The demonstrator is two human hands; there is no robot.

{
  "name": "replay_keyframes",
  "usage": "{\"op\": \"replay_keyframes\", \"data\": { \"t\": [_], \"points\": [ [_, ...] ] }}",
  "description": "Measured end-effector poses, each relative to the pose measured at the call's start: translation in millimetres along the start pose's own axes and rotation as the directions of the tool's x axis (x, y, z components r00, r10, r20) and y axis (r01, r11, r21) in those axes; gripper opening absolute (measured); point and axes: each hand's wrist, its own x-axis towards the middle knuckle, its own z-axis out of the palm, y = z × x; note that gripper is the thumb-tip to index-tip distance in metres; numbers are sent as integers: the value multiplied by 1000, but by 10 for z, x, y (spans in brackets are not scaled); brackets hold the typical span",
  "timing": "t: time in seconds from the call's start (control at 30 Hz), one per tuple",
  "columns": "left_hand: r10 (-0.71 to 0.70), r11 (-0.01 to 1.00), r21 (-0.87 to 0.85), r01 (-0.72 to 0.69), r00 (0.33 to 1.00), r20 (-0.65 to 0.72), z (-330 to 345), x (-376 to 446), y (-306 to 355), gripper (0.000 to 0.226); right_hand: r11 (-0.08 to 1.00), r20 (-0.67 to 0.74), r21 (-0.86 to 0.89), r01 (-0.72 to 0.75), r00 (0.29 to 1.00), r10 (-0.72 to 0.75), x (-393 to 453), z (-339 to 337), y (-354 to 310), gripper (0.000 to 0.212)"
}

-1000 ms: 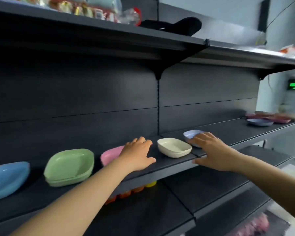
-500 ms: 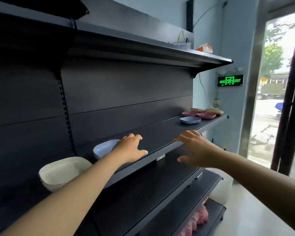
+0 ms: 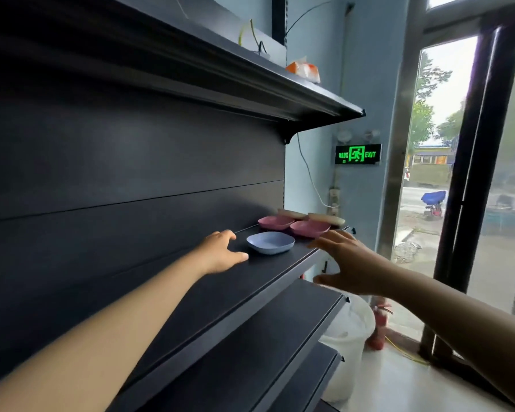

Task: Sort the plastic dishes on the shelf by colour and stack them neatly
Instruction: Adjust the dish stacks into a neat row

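Left fingers (image 3: 226, 234): spread, nothing held, just left of the lavender dish (image 3: 270, 242), not touching.
Right fingers (image 3: 329, 237): spread, nothing held, just right of it, before the shelf (image 3: 208, 295) edge.
Change: cream dish was passed; far-end pink dishes (image 3: 309, 228) were brought within reach.
Meaning: lavender dish judged next for collection.

Dark shelf (image 3: 250, 281); blue dish (image 3: 270, 242), pink dishes (image 3: 293, 223), beige dishes (image 3: 309, 216)

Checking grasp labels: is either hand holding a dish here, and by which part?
Nothing is held. The left hand and right hand are open near the blue dish, not touching it.
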Motion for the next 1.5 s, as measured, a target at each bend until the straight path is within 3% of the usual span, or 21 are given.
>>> {"op": "replay_keyframes", "data": {
  "t": [0.3, 0.47, 0.6, 0.8, 1.0, 1.17, 1.4, 1.5],
  "points": [
    [12, 998, 67, -10, 999, -33, 415, 1878, 642, 63, 971, -43, 228, -73, 995, 85, 1123, 624, 1695, 65],
    [-66, 994, 76, 72, 995, -81, 753, 3033, 905, 63, 904, -5, 420, -83, 996, 94, 2007, 1020, 2841, 46],
    [-218, 976, -38, 215, 973, -79, 1046, 3956, 1080, 63, 724, 127, 662, -197, 980, 150, 2726, 1300, 3783, 44],
    [-416, 900, -154, 408, 909, -23, 1484, 5034, 1114, 73, 714, 363, 633, -300, 929, 68, 3561, 1915, 4793, 50],
    [-528, 837, -176, 518, 849, -17, 1664, 5732, 1023, 90, 774, 518, 567, -282, 852, -70, 4075, 2330, 5082, 64],
    [-576, 811, -107, 575, 817, 31, 1725, 6091, 918, 93, 782, 613, 579, -231, 756, -230, 4372, 2569, 5094, 55],
    [-618, 778, -87, 622, 783, 68, 1870, 6333, 802, 61, 817, 655, 554, -161, 689, -309, 4605, 2802, 5076, 54],
    [-643, 751, -155, 642, 764, 53, 1924, 6380, 774, 50, 807, 646, 567, -162, 695, -315, 4641, 2878, 5071, 38]
  ]
}}
